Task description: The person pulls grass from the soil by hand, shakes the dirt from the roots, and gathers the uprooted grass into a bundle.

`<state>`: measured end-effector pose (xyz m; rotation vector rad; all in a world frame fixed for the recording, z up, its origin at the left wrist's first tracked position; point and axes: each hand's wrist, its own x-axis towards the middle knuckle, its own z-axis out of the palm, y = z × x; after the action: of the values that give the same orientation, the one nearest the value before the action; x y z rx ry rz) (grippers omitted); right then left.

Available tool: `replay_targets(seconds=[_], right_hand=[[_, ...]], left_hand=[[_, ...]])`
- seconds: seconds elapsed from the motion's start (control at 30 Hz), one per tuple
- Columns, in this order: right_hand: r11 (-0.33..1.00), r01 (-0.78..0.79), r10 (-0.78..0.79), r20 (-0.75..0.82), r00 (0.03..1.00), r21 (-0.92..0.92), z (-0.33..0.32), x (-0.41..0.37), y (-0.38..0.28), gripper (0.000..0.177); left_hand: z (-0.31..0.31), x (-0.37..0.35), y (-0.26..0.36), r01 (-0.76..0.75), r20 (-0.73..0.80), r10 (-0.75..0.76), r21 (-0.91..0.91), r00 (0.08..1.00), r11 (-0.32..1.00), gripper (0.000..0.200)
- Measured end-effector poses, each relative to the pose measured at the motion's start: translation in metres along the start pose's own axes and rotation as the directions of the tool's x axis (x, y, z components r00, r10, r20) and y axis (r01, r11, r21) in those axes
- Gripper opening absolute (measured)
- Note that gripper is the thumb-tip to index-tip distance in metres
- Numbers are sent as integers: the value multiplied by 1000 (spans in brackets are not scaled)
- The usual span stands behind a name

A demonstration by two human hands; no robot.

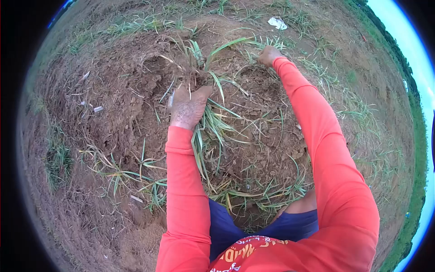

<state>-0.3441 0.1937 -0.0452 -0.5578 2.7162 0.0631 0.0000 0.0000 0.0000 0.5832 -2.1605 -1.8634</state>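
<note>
item: grass bundle (209, 129). long green blades, roots up, hanging from my left hand (188, 108) down toward my knees, in the middle of the view over bare earth.
- left hand: soil-caked, fingers clamped together around the top of the bundle. a pale grey strip (170, 100) shows at its left edge; i cannot tell what it is.
- right hand (269, 55): stretched further out, fingers curled into a fist low against the ground, just beside a standing grass tuft (267, 42). what the fist encloses is hidden from me.
- loose grass (260, 195): a scatter of limp blades lying on the ground in front of my blue shorts (226, 229). my legs below the shorts are mostly covered by my orange sleeves (326, 149).
- ground: broken brown soil (131, 81), clumped and rooty, mounded left of the left hand, with thin green blades across it.
- white scrap (277, 22): lying far out on the soil, too small to identify. a smaller white bit (98, 109) lies to the left.
- surroundings: open field. a dark tree line (398, 59) and a strip of pale sky (410, 38) curve along the right edge, bent by the lens.
</note>
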Motion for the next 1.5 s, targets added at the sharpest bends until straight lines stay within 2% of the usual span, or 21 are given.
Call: replay_targets(seconds=[0.03,0.07,0.13,0.23,0.33,0.47,0.53,0.6,0.7,0.73,0.77,0.83,0.9,0.93,1.03,1.07,1.17,1.2,1.3,1.43,1.5], right_hand=[[994,77,-78,-17,997,-75,22,-2,4,45],[992,128,-126,-176,976,-3,39,-8,4,44],[950,266,-166,-454,875,165,80,-17,-13,42],[942,175,-99,-261,960,286,60,-7,-12,40],[984,87,-56,-195,979,155,55,-12,-18,38],[983,142,-121,-179,976,112,65,1,-12,41],[994,96,-87,-149,985,53,58,7,-12,42],[996,20,-9,-129,992,84,55,11,-8,49],[995,51,-60,-103,993,-88,64,37,10,55],[1000,22,-19,-143,989,16,57,26,10,58],[952,-7,60,-163,985,306,46,15,14,50],[620,-44,226,-124,966,783,16,-23,13,34],[768,56,87,-192,978,637,15,-40,13,27],[827,123,4,-225,974,548,8,-44,12,24],[487,110,109,-185,977,867,-8,-62,22,22],[373,146,19,-165,986,916,-13,-67,31,23],[248,33,-51,-21,998,968,4,-63,39,24],[914,53,50,-239,970,403,7,-64,31,24],[472,9,24,-23,999,881,11,-82,41,24],[395,91,-104,-53,993,914,18,-99,40,26],[399,123,-132,-76,988,909,21,-104,30,25]], left_hand=[[-3,-4,1,-3,-13,3,-50,1000,999,52],[-4,-5,0,-10,-28,7,-104,1000,995,50],[-13,4,-10,5,-31,-7,-56,999,998,49],[-7,14,-23,-19,-53,17,-25,998,1000,50],[-7,16,-19,-9,-25,8,-75,1000,997,51],[-3,22,-19,24,-50,-23,10,998,1000,51],[0,18,-11,76,-85,-69,85,994,993,51],[1,17,-10,51,-55,-51,1,997,999,52],[0,22,-17,-11,-47,10,-22,999,1000,48],[-1,24,-18,-5,-39,4,-23,999,1000,47],[-1,26,-21,1,-33,-2,-26,999,1000,47],[1,28,-27,53,-38,-53,-12,998,999,45],[4,31,-21,84,-7,-84,-12,996,996,45],[10,36,-29,11,-15,-14,-154,1000,988,44],[12,42,-41,25,-17,-27,-65,999,998,43],[13,41,-43,25,-8,-26,-72,1000,997,43],[18,43,-39,2,15,0,-106,1000,994,44],[18,44,-37,43,59,-33,-162,998,986,44],[19,41,-36,-34,-66,25,-135,998,990,38],[21,42,-35,68,-33,-77,-215,996,974,22],[24,38,-30,68,-46,-74,-125,996,990,29]])
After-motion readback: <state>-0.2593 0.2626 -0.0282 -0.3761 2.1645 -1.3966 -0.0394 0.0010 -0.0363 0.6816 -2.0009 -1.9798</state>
